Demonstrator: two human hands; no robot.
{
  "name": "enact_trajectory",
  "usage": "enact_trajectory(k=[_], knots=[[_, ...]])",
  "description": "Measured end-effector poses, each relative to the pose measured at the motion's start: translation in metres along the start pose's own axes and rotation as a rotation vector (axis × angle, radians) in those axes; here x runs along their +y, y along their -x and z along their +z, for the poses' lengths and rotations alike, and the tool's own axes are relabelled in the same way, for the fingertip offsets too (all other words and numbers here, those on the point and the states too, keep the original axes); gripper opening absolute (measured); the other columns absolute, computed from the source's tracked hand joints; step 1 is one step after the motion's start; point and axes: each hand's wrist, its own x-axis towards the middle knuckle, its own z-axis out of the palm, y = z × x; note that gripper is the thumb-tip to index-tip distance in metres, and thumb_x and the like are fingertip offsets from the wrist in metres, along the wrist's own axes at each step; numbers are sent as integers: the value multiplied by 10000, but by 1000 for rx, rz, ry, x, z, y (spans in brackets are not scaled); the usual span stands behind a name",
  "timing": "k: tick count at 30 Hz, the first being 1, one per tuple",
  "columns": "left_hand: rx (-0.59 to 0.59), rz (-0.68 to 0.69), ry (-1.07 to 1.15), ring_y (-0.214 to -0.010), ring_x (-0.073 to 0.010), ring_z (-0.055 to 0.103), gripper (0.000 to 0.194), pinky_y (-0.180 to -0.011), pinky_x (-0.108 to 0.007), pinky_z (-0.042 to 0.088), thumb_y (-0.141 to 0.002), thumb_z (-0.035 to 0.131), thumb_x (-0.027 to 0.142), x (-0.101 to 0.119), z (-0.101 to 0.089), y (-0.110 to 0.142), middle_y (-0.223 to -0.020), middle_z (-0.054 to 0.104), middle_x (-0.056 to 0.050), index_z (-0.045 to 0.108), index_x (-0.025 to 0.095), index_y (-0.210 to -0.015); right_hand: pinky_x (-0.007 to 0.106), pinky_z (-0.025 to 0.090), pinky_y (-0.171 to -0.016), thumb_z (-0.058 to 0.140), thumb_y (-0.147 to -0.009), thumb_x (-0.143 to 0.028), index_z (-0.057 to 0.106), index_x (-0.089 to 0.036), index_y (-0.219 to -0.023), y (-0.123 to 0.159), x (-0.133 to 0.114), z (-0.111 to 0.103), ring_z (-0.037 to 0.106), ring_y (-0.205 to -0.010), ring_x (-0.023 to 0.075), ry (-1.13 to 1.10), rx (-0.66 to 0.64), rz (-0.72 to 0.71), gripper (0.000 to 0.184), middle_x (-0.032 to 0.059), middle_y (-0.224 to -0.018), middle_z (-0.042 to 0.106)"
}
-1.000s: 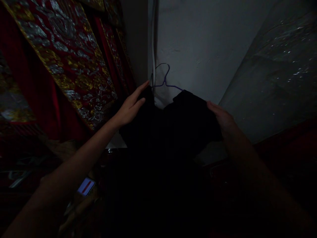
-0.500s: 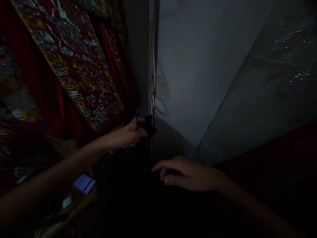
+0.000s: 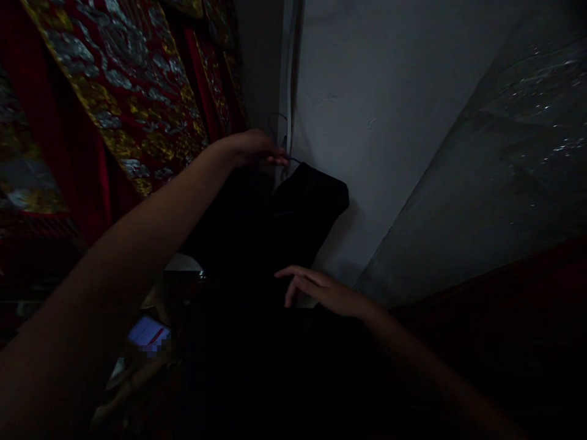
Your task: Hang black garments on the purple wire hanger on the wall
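A black garment (image 3: pixel 305 205) hangs on a thin hanger (image 3: pixel 280 128) in front of the pale wall. My left hand (image 3: pixel 254 148) is raised to the hanger's neck, fingers pinched shut on it just above the garment's shoulder. My right hand (image 3: pixel 316 288) hovers lower, fingers loosely spread, close against the dark cloth below the garment's shoulder; it holds nothing. The lower part of the garment is lost in darkness.
Red garments with gold and silver embroidery (image 3: pixel 123 91) hang along the left. A grey sequined cloth (image 3: pixel 495 165) slopes down on the right. A white cord (image 3: pixel 288 91) runs down the wall corner. A lit phone screen (image 3: pixel 149 334) lies low on the left.
My left hand has lifted the hanger and garment from waist height up to the wall corner. My right hand let go of the cloth and rose slightly, fingers opening.
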Motion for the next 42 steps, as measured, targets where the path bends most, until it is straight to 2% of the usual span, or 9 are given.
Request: enact_trajectory(k=[4, 8, 14, 18, 21, 27, 32, 37, 42], knots=[[-262, -112, 103, -726, -242, 687, 150, -664, -444, 555, -823, 721, 270, 1, 23, 6, -797, 735, -161, 751, 125, -800, 272, 480, -640, 298, -964, -730, 618, -142, -1159, -39, 30, -6, 657, -709, 178, -84, 304, 142, 697, 64, -743, 696], [-268, -90, 140, -700, -240, 655, 208, -642, -446, 527, -859, 686, 326, -5, 23, 26, -751, 711, -149, 753, 130, -842, 275, 439, -564, 203, -950, -766, 608, -164, -652, -73, 52, -12, 554, -489, 141, 10, 504, 396, 785, 55, -539, 589], [-211, -42, 39, -723, -236, 663, 218, -703, -427, 536, -898, 608, 275, -9, 37, 26, -732, 673, -124, 682, 111, -774, 276, 398, -563, 472, -966, -592, 581, -179, -562, -102, 78, -2, 532, -454, 134, 175, 601, 487, 587, 29, -477, 567], [52, 102, -206, -1006, -296, 653, 233, -936, -479, 505, -870, 655, 333, -15, 57, 50, -1001, 683, -141, 658, 125, -974, 250, 356, -451, 528, -935, -325, 568, -173, -608, -101, 107, 25, 482, -348, 119, -25, 600, 555, 362, 0, -439, 553], [363, 258, -287, -1263, -309, 510, 370, -1106, -502, 381, -877, 655, 391, -26, 85, 109, -1289, 596, -141, 599, 175, -1172, 227, 353, -428, 442, -927, -303, 547, -178, -651, -85, 126, 57, 484, -369, 106, -140, 705, 531, 320, -9, -483, 558], [801, 29, 102, -1106, -234, 554, 213, -998, -409, 446, -874, 485, 133, -81, 204, 264, -1115, 585, -88, 571, 205, -1055, 227, 361, -465, 419, -834, -425, 490, -206, -614, -45, 128, 111, 483, -457, 108, -276, 890, 399, 319, -11, -520, 516], [584, -270, 369, -1093, -242, 594, 387, -989, -397, 465, -763, 493, 92, -114, 272, 321, -1114, 623, -94, 574, 182, -1132, 251, 353, -472, 509, -732, -459, 492, -214, -504, -33, 107, 113, 430, -432, 106, -321, 804, 267, 335, -21, -448, 466], [214, -182, 469, -1033, -229, 642, 243, -955, -357, 482, -872, 497, 155, -112, 259, 316, -1070, 680, -90, 648, 169, -1063, 262, 347, -471, 469, -761, -489, 505, -215, -520, -28, 99, 109, 439, -432, 118, -268, 832, 323, 366, -17, -440, 460], [229, -227, 453, -906, -204, 646, 110, -880, -319, 490, -883, 536, 165, -104, 247, 317, -897, 672, -51, 639, 164, -920, 256, 344, -461, 580, -729, -540, 530, -208, -602, -24, 94, 112, 447, -449, 114, -343, 867, 291, 359, -24, -501, 496]])
